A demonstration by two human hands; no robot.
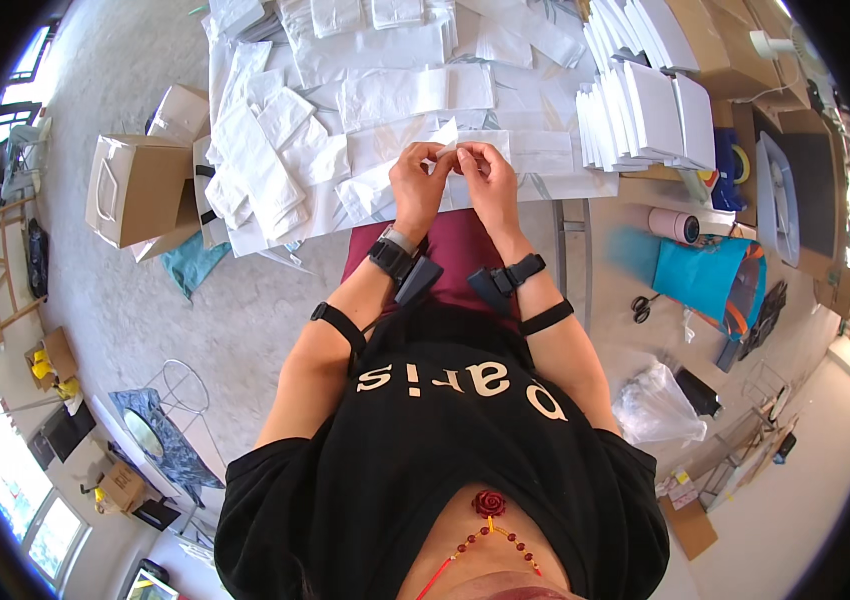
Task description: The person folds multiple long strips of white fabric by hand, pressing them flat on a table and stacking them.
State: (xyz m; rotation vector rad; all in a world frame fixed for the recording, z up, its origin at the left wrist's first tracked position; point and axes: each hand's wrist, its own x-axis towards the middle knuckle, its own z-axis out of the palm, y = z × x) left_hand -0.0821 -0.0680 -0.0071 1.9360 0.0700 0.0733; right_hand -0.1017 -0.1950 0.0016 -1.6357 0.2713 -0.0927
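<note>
My left hand (416, 187) and my right hand (491, 188) meet at the near edge of the table, fingertips almost touching. Both are closed in a pinch on a thin white piece (445, 133), whose pointed corner sticks up past the fingers. Whether it is paper or film I cannot make out. Just beyond and beside the hands, flat translucent plastic bags (535, 150) lie on the patterned white tabletop (595, 184). More white bags (260, 170) are heaped to the left, and others (415, 95) lie in a row farther back.
Upright stacks of white flat packs (645, 115) line the table's right end. Brown cardboard boxes (135, 185) stand off its left side. Right of the table are a blue bag (705, 285), a pink cylinder (673, 225), black scissors (642, 307) and a clear plastic bag (657, 405).
</note>
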